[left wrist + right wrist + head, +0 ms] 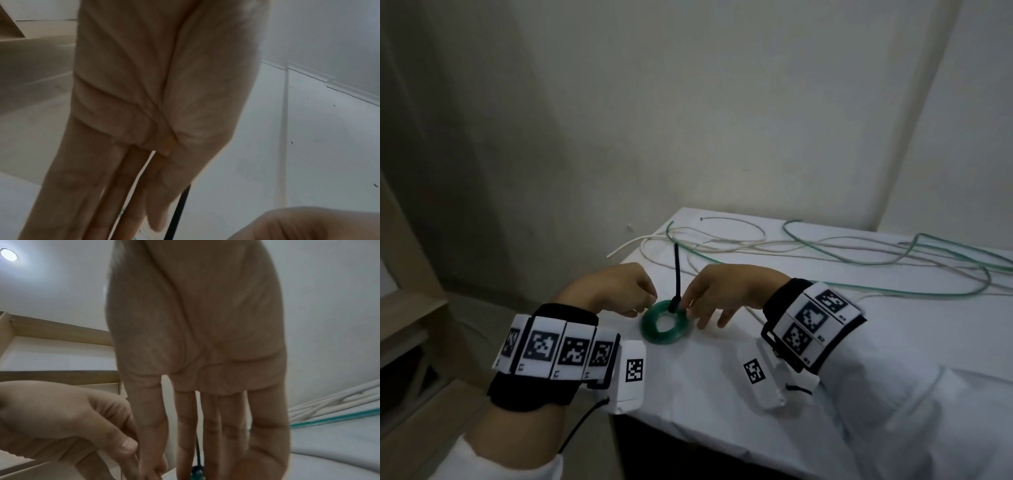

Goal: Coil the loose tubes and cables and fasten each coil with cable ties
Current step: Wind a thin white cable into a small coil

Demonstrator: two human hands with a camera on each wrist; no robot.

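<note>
Head view: the fingers (686,301) of the right hand (726,291) pinch the head of a black cable tie (677,274) where it wraps the far rim of a green tube coil (666,322). The other fingers of that hand spread downward toward the bench (825,342). The tie's free tail stands nearly upright from the coil, its long axis running up and slightly away from the person, tip toward the wall. The coil lies flat on the white-covered bench near its left edge, a tight ring with an open middle. The left hand (616,289) has curled fingers closed on the coil's left rim (exactly which fingertips touch it cannot be told). Both hands sit knuckles-up, wrists bent down, each wrist wearing a black band with square-coded markers. Further back on the bench, loose white cables (722,245) and a loose green tube (893,253) sprawl in wide loops, well apart from the coil. In the left wrist view the tie (180,211) shows as a dark strip beside the left hand (156,97).
</note>
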